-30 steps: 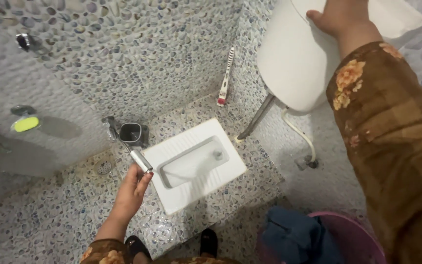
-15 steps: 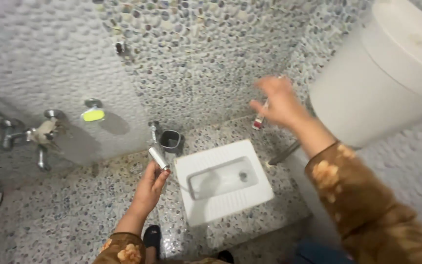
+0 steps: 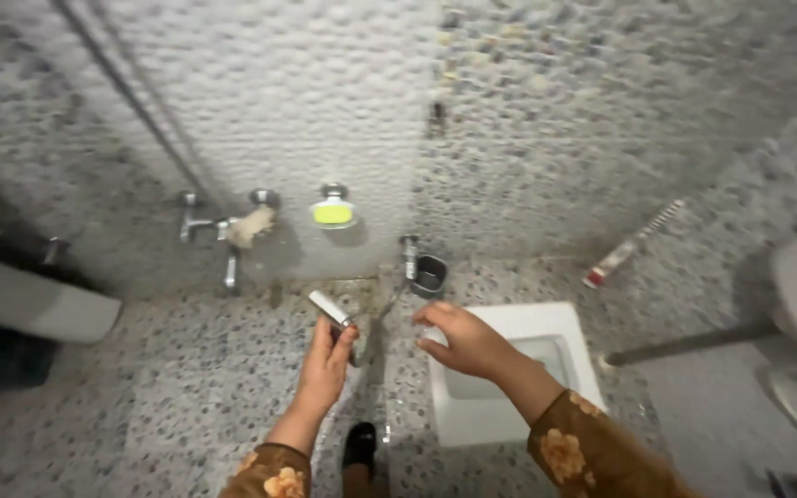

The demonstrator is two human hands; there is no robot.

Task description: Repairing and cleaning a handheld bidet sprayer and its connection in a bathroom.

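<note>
spray nozzle [image 3: 331, 309] | chrome, held up over the pebbled floor [image 3: 140, 406], left of the white squat pan [image 3: 555, 343] | left hand [image 3: 327, 361] fingers clamped on it | right hand [image 3: 466, 343] just beside, fingers loosely curled, holding nothing

A green soap [image 3: 333, 214] sat in a wall dish beside a chrome tap [image 3: 217, 227]. A white squat pan [image 3: 560, 334] lay in the speckled floor, and a brush [image 3: 631, 244] leaned against the pebbled wall.

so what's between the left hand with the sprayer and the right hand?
Head view: between the left hand, holding the chrome sprayer, and the right hand, only the sprayer's hose over speckled floor.
</note>
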